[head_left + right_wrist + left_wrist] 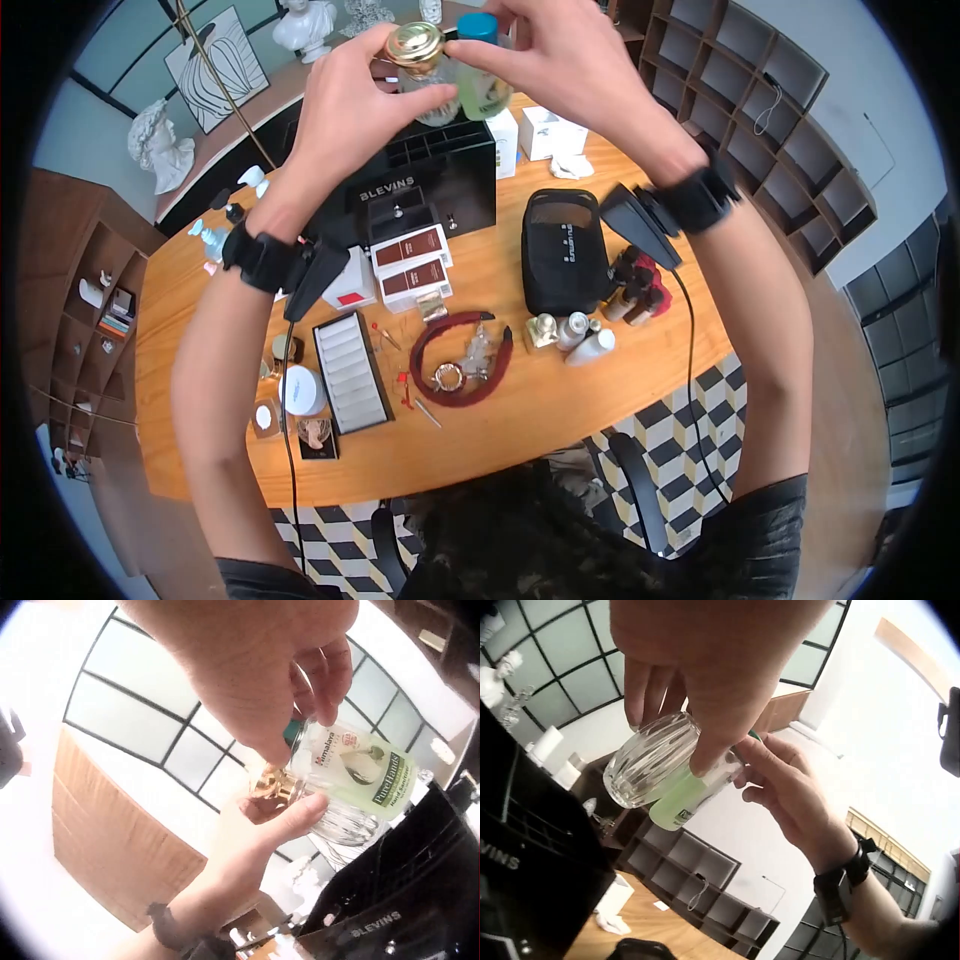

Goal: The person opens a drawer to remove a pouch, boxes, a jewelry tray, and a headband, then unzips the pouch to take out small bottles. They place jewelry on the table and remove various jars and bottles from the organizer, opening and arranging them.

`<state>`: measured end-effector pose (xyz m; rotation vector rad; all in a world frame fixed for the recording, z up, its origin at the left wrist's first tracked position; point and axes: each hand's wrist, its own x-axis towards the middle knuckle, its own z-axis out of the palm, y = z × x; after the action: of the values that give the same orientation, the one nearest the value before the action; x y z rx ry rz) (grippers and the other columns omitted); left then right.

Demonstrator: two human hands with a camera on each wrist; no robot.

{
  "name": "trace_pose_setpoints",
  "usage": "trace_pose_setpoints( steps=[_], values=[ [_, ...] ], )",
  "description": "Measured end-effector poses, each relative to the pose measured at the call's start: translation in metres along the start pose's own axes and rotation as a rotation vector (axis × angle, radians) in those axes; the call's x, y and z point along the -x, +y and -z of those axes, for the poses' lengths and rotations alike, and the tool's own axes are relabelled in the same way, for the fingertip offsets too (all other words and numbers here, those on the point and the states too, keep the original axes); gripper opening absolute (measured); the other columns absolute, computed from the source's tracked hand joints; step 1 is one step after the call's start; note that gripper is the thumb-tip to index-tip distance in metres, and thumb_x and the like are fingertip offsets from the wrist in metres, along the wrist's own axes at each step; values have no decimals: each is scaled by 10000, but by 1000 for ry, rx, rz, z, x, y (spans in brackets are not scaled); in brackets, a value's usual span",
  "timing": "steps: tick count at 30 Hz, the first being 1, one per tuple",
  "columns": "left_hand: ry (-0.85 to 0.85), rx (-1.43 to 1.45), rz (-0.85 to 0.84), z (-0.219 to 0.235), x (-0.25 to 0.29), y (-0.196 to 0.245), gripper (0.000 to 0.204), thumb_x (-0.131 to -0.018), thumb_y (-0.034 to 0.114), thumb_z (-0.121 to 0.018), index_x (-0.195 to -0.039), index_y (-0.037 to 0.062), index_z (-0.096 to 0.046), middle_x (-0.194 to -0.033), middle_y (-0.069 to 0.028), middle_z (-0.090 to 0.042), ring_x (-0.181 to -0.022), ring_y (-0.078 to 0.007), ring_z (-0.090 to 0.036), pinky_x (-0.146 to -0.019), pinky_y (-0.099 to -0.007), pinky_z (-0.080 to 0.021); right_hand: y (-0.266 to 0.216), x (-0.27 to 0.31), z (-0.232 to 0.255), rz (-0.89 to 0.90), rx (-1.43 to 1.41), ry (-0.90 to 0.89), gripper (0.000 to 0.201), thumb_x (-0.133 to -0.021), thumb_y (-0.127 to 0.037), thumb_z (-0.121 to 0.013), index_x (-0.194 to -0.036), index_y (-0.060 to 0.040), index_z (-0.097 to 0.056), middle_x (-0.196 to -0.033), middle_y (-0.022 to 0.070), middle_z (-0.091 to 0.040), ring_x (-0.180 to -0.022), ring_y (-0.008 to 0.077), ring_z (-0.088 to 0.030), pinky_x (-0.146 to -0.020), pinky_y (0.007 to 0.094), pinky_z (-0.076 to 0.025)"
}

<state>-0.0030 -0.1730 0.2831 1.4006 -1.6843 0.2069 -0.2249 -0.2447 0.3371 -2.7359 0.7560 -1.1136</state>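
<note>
My left hand (345, 105) grips a ribbed clear glass jar (641, 769) with a shiny gold lid (415, 43), high over the black BLEVINS box (465, 195). Close beside it, my right hand (565, 65) holds a hand sanitizer bottle (371, 769) by its upper part. That bottle has pale green liquid, a teal cap (477, 26) and a printed label reading PureHands. Jar and bottle overlap in all three views. In the head view the box top below them shows divided compartments.
A black mesh pouch (560, 260) stands right of the box, with small bottles (590, 345) before it. Nearer me lie a dark red band (425, 385), a ring tray (352, 375) and a white jar (302, 390). White boxes (553, 135) stand at the back.
</note>
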Motion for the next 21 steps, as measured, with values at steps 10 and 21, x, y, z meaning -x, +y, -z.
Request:
trace_pose_setpoints(
  steps=[10, 21],
  values=[
    [-349, 172, 84, -21, 163, 134, 492, -784, 257, -946, -1132, 10, -702, -1013, -110, -760, -910, -155, -756, -825, -322, -609, -11, 198, 68, -107, -91, 62, 418, -868, -368, -879, -891, 2, -687, -805, 111, -674, -632, 231, -665, -599, 356, -507],
    [-476, 110, 217, -106, 246, 128, 503, -783, 278, -897, -1117, 23, -621, -934, -189, -717, -876, -366, -724, -776, -449, -554, 55, 304, 14, -317, 52, -2, 364, -901, -326, -852, -969, 9, -726, -810, 129, -651, -674, 299, -673, -620, 419, -512]
  ],
)
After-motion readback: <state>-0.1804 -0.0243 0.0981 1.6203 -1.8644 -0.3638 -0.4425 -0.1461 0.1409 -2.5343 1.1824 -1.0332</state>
